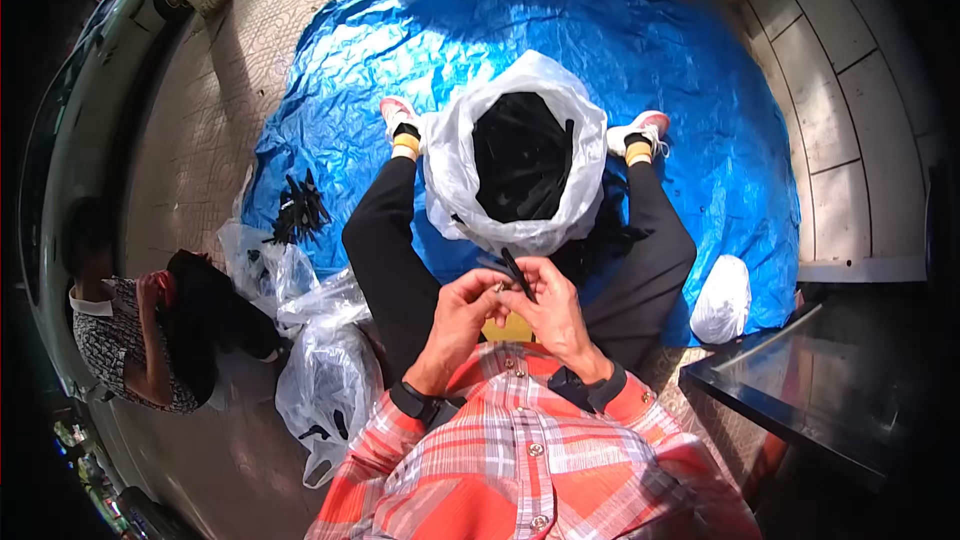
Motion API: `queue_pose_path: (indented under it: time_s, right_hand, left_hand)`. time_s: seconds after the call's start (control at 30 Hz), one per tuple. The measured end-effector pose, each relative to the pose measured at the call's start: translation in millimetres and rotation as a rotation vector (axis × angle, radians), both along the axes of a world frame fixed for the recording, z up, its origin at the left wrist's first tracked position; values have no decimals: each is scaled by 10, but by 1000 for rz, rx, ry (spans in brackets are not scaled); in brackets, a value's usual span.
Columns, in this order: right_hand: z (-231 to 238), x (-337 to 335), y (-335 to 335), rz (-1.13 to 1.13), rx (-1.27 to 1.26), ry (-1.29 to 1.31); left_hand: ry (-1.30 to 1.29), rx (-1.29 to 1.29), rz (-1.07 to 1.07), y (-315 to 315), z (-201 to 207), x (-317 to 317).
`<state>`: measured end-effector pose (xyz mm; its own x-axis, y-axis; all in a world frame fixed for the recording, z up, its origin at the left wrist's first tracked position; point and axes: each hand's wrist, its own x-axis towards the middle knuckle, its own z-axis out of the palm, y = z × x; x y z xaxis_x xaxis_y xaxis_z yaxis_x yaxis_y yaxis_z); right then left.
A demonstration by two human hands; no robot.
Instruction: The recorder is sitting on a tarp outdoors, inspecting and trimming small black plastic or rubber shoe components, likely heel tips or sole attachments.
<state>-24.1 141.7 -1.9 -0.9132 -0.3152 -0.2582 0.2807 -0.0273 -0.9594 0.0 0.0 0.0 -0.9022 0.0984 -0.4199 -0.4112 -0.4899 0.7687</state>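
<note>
black strip | pinched in right hand, above blue tarp toward its near edge | left hand fingertips narrow, just beside; whether they grip anything, cannot tell | probably light, fairly stiff, smooth; best held mid-length

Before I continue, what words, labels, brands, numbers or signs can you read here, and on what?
No text is readable.
Open white bag: no legible lettering.
Blue tarp: none visible.
Black strip at the hands: too small to tell.
Colourful items, lower-left edge: too blurred to read.
</note>
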Motion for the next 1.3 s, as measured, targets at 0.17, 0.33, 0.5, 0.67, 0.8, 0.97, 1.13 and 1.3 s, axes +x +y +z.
queue_pose_path:
  time_s: [0.17, 0.33, 0.5, 0.67, 0.8, 0.97, 1.13, 1.3]
  right_hand:
    - [45, -170, -61, -72, 114, 168]
    - [301, -275, -4, 43, -144, -67]
    - [324, -243, 245, 62, -84, -183]
    - [354, -89, 273, 109, 153, -4]
    - [508, -108, 244, 162, 13, -166]
    - [390, -244, 287, 207, -165, -324]
    - [398, -347, 256, 251, -265, -382]
    - [397, -337, 260, 382, -143, -408]
  left_hand:
    - [8, 25, -7, -63, 184, -131]
    - [-111, 99, 160, -58, 323, -155]
    - [-151, 104, 140, -109, 302, -160]
    - [-2, 174, 95, -173, 179, -58]
    - [12, 137, 42, -186, 185, -38]
    - [50, 117, -2, -215, 190, -121]
    - [104, -143, -117, -167, 315, -150]
    - [39, -187, -43, -227, 356, -30]
